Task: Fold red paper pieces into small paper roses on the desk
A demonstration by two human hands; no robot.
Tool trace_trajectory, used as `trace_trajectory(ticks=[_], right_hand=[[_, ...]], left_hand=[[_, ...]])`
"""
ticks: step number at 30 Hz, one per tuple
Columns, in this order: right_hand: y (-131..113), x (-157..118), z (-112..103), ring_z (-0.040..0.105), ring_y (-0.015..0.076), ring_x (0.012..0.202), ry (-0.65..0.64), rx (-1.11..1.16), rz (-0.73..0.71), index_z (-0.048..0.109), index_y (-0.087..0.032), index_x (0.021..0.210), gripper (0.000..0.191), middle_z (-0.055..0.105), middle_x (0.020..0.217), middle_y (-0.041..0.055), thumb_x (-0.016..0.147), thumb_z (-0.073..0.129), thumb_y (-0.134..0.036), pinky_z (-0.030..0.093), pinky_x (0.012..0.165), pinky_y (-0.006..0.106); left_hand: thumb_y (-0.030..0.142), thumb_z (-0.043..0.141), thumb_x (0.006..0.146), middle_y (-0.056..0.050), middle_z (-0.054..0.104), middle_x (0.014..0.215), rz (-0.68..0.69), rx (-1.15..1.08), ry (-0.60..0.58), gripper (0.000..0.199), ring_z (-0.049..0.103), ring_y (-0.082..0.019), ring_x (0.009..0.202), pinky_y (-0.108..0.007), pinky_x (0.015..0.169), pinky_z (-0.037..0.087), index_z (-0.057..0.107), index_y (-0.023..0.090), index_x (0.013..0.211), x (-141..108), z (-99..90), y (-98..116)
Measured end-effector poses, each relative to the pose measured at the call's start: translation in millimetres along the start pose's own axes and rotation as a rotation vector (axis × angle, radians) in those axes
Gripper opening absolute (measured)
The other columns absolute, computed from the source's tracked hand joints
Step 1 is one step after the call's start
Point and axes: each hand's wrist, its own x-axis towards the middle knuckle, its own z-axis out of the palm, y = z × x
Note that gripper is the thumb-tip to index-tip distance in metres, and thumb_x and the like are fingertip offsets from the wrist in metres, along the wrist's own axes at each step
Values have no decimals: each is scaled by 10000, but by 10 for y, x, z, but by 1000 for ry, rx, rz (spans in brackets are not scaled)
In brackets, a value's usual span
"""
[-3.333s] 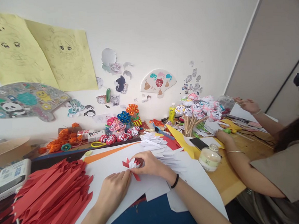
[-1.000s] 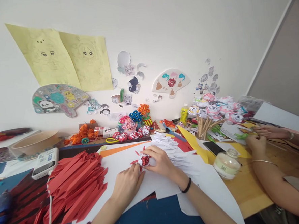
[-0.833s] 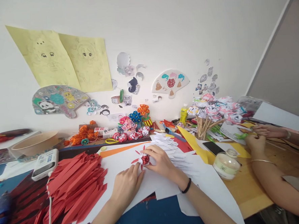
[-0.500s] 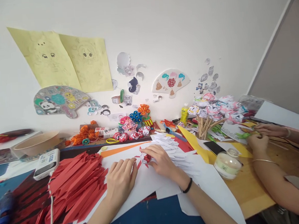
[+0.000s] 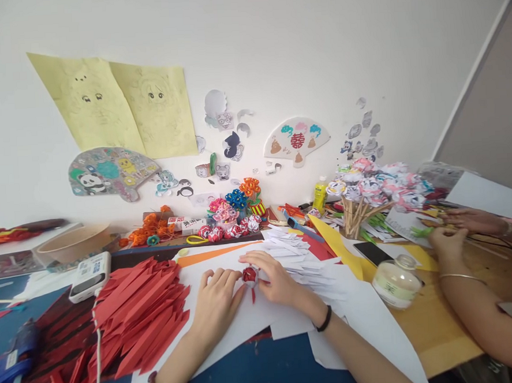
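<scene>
Between my two hands, over the white paper sheet [image 5: 234,337], is a small red and white paper flower [image 5: 249,274] with a red strip end pointing down from it. My right hand [image 5: 275,277] curls round its right side, thumb and fingers closed on it. The fingertips of my left hand [image 5: 216,295] touch the flower's left side, thumb and fingers bent in. A heap of red paper strips [image 5: 146,308] lies left of my left hand. Folded white paper strips [image 5: 301,264] spread out beyond my right hand.
A glue bottle [image 5: 398,284] and a phone [image 5: 371,254] are to the right, near a co-worker's hands [image 5: 451,231]. A glue gun [image 5: 18,353] and a white power bank [image 5: 90,277] lie left. Finished paper flowers [image 5: 368,187] stand at the back, beside a wooden bowl [image 5: 72,243] farther left.
The flower has been turned so that its red centre faces me. My left hand has moved in to touch it. The whole view has shifted slightly.
</scene>
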Motion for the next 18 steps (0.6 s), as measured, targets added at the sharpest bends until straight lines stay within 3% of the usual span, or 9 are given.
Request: trace_trajectory(ticks=[6,10,13,18], right_hand=[[112,15,-53,575,223,1117,95,-44,106,652,-248,1165,539,640,1169,54,703,557,13,471,991,404],[239,-29,-29,649,188,858,45,-49,222,708,-215,1034,378,702,985,40,753,577,2,531,799,328],[268,-49,-24,664,184,859,-2,-26,235,715,-201,1012,367,719,954,40,798,506,12,524,802,322],[176,-12,-82,629,184,906,121,-38,188,657,-220,1148,365,687,998,47,861,504,-54,505,848,343]], left_hand=[[269,505,963,-21,695,958,-32,-56,-12,98,601,-201,871,-389,878,321,588,220,983,-10,2,-5],[252,475,964,-14,690,874,-31,-72,-15,123,594,-184,817,-376,866,331,586,216,926,-9,6,4],[218,433,971,-13,682,849,-22,-75,-23,160,586,-180,795,-367,851,334,581,214,911,-12,12,10],[175,403,976,-14,674,861,-40,-56,-18,185,579,-185,801,-374,858,321,577,214,926,-18,-7,7]])
